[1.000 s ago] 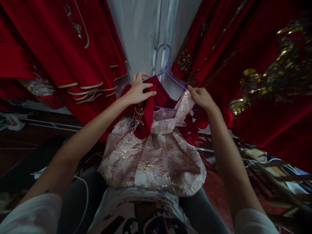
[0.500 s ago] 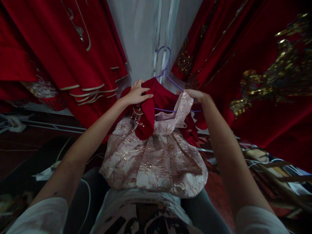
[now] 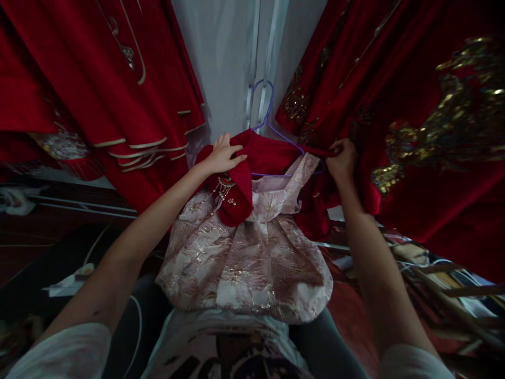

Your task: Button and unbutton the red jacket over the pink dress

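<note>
A pale pink dress (image 3: 244,258) with shiny floral brocade hangs on a purple hanger (image 3: 269,113). Over its top lies a red jacket (image 3: 272,149), its left front folded across the bodice and bearing a beaded tassel ornament (image 3: 224,185). My left hand (image 3: 223,156) rests on the jacket's left shoulder, thumb and fingers spread apart. At the right, my right hand (image 3: 342,157) pinches the jacket's edge and pulls it outward beyond the hanger. The dress strap (image 3: 305,171) on that side lies over the hanger bar.
Red garments (image 3: 153,105) with pale piping hang at left; red cloth with gold sequins (image 3: 406,142) hangs at right. A pale panel with metal rails (image 3: 256,52) stands behind the hanger. Wooden slats (image 3: 469,290) and cables lie at lower right.
My right hand has moved right from the dress strap and now draws the red jacket's edge outward. The left hand stays on the jacket's shoulder.
</note>
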Demonstrator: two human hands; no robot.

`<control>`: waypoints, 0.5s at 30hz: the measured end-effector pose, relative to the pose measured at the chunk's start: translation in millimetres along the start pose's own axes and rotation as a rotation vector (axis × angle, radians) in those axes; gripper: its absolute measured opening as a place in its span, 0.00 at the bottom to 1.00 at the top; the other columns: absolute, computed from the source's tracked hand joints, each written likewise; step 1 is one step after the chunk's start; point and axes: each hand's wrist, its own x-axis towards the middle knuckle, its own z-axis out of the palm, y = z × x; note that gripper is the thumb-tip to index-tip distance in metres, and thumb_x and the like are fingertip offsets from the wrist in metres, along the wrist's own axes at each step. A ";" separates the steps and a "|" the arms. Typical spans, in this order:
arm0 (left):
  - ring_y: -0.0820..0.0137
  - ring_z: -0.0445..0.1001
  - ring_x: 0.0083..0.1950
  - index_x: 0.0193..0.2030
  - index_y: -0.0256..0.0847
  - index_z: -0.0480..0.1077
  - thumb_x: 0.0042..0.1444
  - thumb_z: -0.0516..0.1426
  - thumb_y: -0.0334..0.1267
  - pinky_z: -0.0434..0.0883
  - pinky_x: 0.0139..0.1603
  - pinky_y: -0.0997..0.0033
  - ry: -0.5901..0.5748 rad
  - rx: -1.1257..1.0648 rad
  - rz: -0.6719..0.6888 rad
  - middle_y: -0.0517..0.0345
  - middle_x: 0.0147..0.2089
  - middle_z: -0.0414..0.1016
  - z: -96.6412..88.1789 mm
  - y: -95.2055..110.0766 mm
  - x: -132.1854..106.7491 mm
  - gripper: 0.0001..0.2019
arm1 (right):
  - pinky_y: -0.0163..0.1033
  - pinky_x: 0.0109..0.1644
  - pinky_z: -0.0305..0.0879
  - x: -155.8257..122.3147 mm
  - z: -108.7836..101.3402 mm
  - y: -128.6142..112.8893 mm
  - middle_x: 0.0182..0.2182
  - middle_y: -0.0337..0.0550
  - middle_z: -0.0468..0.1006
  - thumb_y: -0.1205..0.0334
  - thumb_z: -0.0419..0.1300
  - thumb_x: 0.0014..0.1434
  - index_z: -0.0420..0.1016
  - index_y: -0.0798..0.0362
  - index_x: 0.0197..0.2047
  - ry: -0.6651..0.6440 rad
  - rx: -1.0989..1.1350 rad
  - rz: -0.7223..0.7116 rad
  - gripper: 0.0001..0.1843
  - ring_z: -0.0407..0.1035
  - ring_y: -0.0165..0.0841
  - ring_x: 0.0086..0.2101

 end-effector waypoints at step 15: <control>0.43 0.57 0.62 0.44 0.38 0.73 0.58 0.52 0.57 0.56 0.59 0.42 0.053 0.023 -0.024 0.39 0.57 0.60 7.1 14.2 -12.5 0.24 | 0.40 0.31 0.59 -70.7 19.2 -113.6 0.20 0.41 0.67 0.55 0.54 0.57 0.63 0.48 0.27 -0.243 0.009 -0.022 0.09 0.64 0.36 0.24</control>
